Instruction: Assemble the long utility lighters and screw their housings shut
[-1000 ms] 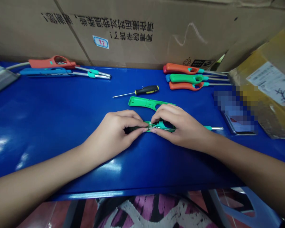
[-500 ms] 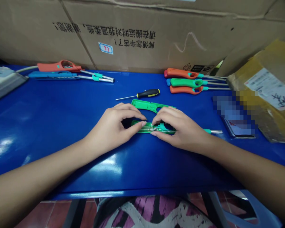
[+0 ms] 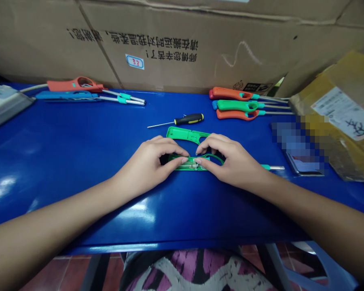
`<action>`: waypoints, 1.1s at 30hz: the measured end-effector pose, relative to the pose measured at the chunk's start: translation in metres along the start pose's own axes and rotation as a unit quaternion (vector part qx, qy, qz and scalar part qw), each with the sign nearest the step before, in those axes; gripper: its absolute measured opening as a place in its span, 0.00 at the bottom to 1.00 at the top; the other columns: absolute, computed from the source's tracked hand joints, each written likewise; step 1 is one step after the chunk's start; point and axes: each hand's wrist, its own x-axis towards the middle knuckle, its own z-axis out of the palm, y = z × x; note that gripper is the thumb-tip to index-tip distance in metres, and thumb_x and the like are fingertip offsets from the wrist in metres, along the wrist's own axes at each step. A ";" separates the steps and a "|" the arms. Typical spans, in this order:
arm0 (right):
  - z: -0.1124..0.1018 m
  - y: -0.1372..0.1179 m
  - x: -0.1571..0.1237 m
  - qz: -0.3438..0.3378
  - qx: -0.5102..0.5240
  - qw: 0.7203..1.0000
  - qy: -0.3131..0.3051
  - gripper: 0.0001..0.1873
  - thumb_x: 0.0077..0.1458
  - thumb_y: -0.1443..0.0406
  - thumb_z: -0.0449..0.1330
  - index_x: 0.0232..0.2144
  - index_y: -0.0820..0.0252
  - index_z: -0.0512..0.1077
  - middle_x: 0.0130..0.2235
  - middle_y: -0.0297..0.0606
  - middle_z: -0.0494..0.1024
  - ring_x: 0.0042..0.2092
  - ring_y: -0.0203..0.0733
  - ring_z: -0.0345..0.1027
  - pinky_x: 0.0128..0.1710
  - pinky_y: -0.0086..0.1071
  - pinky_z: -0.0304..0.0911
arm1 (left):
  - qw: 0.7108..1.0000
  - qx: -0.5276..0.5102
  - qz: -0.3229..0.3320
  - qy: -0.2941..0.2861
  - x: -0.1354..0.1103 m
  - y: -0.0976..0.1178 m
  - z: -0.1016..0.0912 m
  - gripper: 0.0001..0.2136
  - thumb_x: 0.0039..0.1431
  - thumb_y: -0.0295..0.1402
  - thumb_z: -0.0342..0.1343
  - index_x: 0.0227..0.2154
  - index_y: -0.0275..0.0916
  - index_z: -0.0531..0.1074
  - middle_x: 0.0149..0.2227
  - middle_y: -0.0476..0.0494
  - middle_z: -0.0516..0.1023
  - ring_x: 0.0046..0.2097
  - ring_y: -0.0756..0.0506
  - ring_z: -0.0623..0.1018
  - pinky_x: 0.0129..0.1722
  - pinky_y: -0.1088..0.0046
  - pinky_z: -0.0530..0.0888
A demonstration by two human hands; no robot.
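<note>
An opened green gas lighter [image 3: 189,165] lies crosswise on the blue table, its inside parts facing up and its metal tip [image 3: 276,167] pointing right. My left hand [image 3: 151,159] grips the handle end, thumb in front and fingers behind. On the middle of the same lighter, my right hand [image 3: 233,159] closes with the thumb tip pressed on the inner parts and the fingers curled at the far side. Just beyond the hands rests the loose green shell half [image 3: 182,133], partly covered by my right fingers. A black and yellow screwdriver [image 3: 189,119] lies behind it.
An orange lighter [image 3: 69,85] and a blue lighter [image 3: 63,95] lie at the back left beside a grey-white device [image 3: 7,105]. Several lighters [image 3: 235,106] sit at the back right, near a phone [image 3: 303,151] and a taped parcel [image 3: 346,117]. A large cardboard box [image 3: 170,24] stands behind.
My right thumb has moved from the lighter's near edge up onto its inner parts, and the right fingers have lifted off the inside toward the far edge. The trigger loop shows more now.
</note>
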 end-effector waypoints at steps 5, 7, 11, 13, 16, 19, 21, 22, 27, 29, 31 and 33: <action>0.000 0.000 0.000 0.010 0.026 1.000 0.011 0.01 0.60 0.66 0.61 0.36 0.57 0.72 0.36 0.36 0.75 0.37 0.39 0.68 0.38 0.34 0.62 | 1.000 0.010 0.009 0.001 0.000 0.000 0.001 0.08 0.65 0.34 0.57 0.39 0.41 0.81 0.40 0.45 0.83 0.43 0.44 0.78 0.47 0.65 0.73; -0.002 -0.001 -0.001 0.015 0.029 0.999 0.012 0.02 0.61 0.65 0.61 0.36 0.57 0.72 0.37 0.36 0.75 0.37 0.39 0.68 0.38 0.34 0.63 | 1.000 0.009 0.012 0.004 -0.001 -0.001 0.002 0.08 0.66 0.35 0.56 0.38 0.40 0.80 0.40 0.45 0.83 0.43 0.44 0.78 0.46 0.65 0.72; -0.003 -0.001 -0.001 0.009 0.008 1.000 -0.008 0.07 0.58 0.62 0.64 0.39 0.57 0.72 0.38 0.36 0.76 0.40 0.41 0.69 0.41 0.35 0.63 | 1.000 0.004 0.006 -0.005 0.000 -0.002 0.001 0.08 0.64 0.37 0.59 0.41 0.42 0.80 0.41 0.46 0.82 0.44 0.45 0.77 0.48 0.65 0.71; -0.003 -0.001 -0.002 0.005 -0.005 1.000 -0.017 0.09 0.57 0.61 0.66 0.39 0.57 0.73 0.40 0.37 0.77 0.43 0.42 0.70 0.43 0.36 0.63 | 1.000 0.001 0.007 -0.016 0.001 -0.003 0.000 0.08 0.63 0.38 0.60 0.40 0.43 0.81 0.40 0.46 0.81 0.43 0.45 0.77 0.48 0.65 0.71; 0.000 -0.002 -0.002 0.016 -0.017 0.999 -0.023 0.10 0.57 0.60 0.67 0.39 0.56 0.73 0.41 0.37 0.77 0.44 0.43 0.70 0.45 0.38 0.63 | 1.000 -0.004 0.002 -0.028 0.003 -0.004 -0.001 0.08 0.63 0.39 0.61 0.39 0.43 0.81 0.38 0.47 0.81 0.42 0.45 0.77 0.47 0.65 0.71; 0.002 -0.003 -0.003 0.030 -0.033 0.999 -0.023 0.11 0.57 0.59 0.67 0.39 0.56 0.73 0.43 0.38 0.78 0.46 0.46 0.70 0.46 0.40 0.63 | 0.999 -0.005 -0.009 -0.040 0.004 -0.005 -0.005 0.07 0.62 0.39 0.62 0.38 0.44 0.81 0.37 0.47 0.81 0.41 0.45 0.77 0.46 0.66 0.71; 0.001 -0.005 -0.003 0.026 -0.050 0.998 -0.022 0.11 0.58 0.58 0.66 0.40 0.57 0.73 0.44 0.39 0.78 0.47 0.47 0.70 0.47 0.41 0.63 | 0.999 -0.012 -0.015 -0.051 0.004 -0.005 -0.007 0.07 0.62 0.39 0.62 0.38 0.44 0.81 0.37 0.47 0.81 0.42 0.45 0.77 0.45 0.67 0.72; -0.002 -0.006 -0.002 0.020 -0.056 0.998 -0.017 0.11 0.59 0.57 0.65 0.40 0.57 0.73 0.44 0.40 0.78 0.47 0.48 0.70 0.47 0.42 0.64 | 0.998 -0.019 -0.018 -0.051 0.004 -0.005 -0.009 0.07 0.62 0.39 0.61 0.38 0.44 0.81 0.38 0.47 0.81 0.42 0.46 0.78 0.45 0.68 0.72; -0.039 -0.003 0.000 -0.003 -0.093 0.995 0.016 0.08 0.64 0.60 0.58 0.40 0.57 0.74 0.42 0.41 0.78 0.45 0.46 0.71 0.46 0.39 0.64 | 0.998 -0.053 -0.011 0.006 0.006 -0.004 -0.012 0.08 0.64 0.38 0.59 0.39 0.42 0.81 0.40 0.47 0.81 0.42 0.48 0.79 0.45 0.72 0.74; -0.059 0.003 -0.003 0.015 -0.132 0.991 -0.021 0.09 0.63 0.59 0.58 0.38 0.56 0.74 0.41 0.40 0.78 0.44 0.45 0.72 0.45 0.39 0.64 | 0.998 -0.054 0.016 -0.015 0.007 -0.004 -0.012 0.09 0.62 0.38 0.62 0.42 0.42 0.81 0.43 0.47 0.81 0.44 0.47 0.79 0.48 0.72 0.75; -0.077 0.009 -0.008 0.021 -0.159 0.982 -0.102 0.10 0.62 0.56 0.59 0.37 0.55 0.74 0.40 0.38 0.77 0.43 0.45 0.71 0.44 0.39 0.64 | 0.997 -0.035 0.042 -0.047 0.006 -0.004 -0.013 0.11 0.61 0.38 0.63 0.45 0.43 0.80 0.46 0.46 0.81 0.47 0.47 0.79 0.51 0.71 0.75; -0.088 0.014 -0.015 0.037 -0.177 0.968 -0.175 0.13 0.58 0.53 0.62 0.39 0.53 0.73 0.42 0.38 0.76 0.42 0.46 0.71 0.42 0.39 0.64 | 0.996 -0.006 0.061 -0.067 0.005 -0.003 -0.014 0.12 0.62 0.38 0.62 0.47 0.43 0.80 0.47 0.46 0.81 0.49 0.46 0.79 0.53 0.70 0.74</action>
